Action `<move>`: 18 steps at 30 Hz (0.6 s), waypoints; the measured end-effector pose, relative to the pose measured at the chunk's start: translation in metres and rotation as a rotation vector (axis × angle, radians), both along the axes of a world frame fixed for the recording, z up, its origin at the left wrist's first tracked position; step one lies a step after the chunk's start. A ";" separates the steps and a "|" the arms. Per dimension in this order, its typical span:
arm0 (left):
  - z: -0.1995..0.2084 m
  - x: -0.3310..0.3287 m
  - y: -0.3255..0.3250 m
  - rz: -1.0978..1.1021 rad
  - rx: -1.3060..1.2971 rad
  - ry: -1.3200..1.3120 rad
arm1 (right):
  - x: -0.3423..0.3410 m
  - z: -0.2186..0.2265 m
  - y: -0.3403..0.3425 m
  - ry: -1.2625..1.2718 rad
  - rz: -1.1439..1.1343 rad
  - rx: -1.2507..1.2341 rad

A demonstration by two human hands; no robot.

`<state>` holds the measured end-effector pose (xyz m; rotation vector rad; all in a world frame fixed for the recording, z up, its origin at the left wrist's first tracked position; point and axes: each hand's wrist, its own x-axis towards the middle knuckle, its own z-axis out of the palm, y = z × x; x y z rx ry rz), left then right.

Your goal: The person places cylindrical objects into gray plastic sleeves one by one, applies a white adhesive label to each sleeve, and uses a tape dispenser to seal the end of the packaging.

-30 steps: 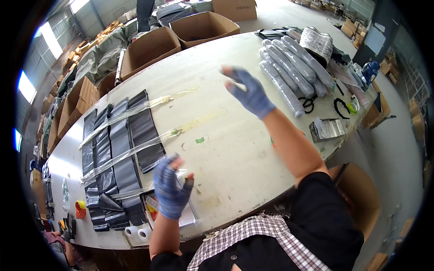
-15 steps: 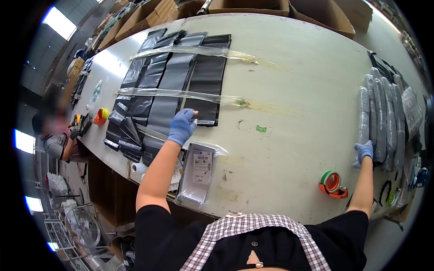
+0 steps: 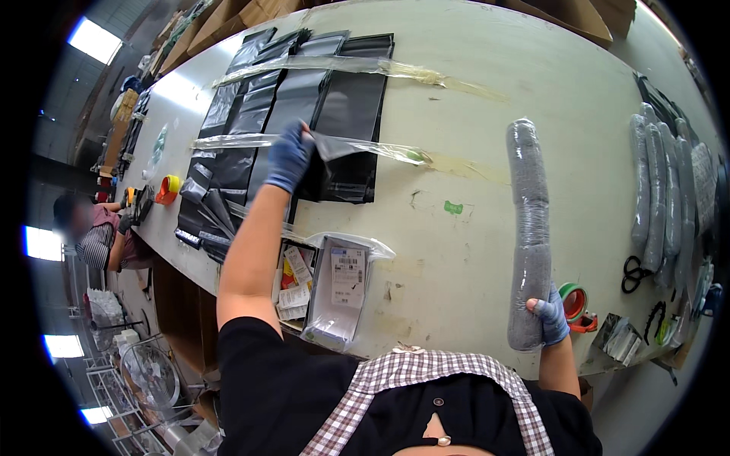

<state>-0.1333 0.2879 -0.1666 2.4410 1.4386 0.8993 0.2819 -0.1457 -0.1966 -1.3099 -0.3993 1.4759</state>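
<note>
Near the table's front right, my right hand [image 3: 555, 318], in a blue glove, grips the lower end of a long grey roll [image 3: 528, 220] in clear wrapping. My left hand [image 3: 289, 158], gloved too, is closed on the edge of a black plastic bag [image 3: 322, 173], whose corner is pulled up from the rightmost pile. Flat black bags [image 3: 353, 106] lie in several overlapping piles under two clear tape strips [image 3: 395, 153]. More wrapped grey rolls [image 3: 654, 190] lie together at the right.
In front lies a box of printed labels [image 3: 348, 285]. An orange tape dispenser [image 3: 576, 305], black scissors [image 3: 633, 273] and a small clear packet [image 3: 617, 338] are at the right. Another tape roll [image 3: 168, 188] sits left, near a co-worker [image 3: 99, 232]. Cardboard boxes [image 3: 563, 17] stand behind the table.
My right hand has taken a grey roll from the group and brought it left. My left hand has moved up and away, lifting the edge of a black bag.
</note>
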 end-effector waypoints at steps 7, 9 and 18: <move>0.240 0.047 -0.140 -0.819 -0.034 -0.863 | -0.015 0.022 -0.056 -0.244 -0.085 0.230; 0.225 0.066 -0.192 -0.986 -0.065 -0.817 | -0.018 0.026 -0.084 -0.215 -0.098 0.247; -0.067 0.206 -0.304 -0.482 -0.266 0.032 | -0.071 0.027 -0.225 -0.278 -0.063 0.137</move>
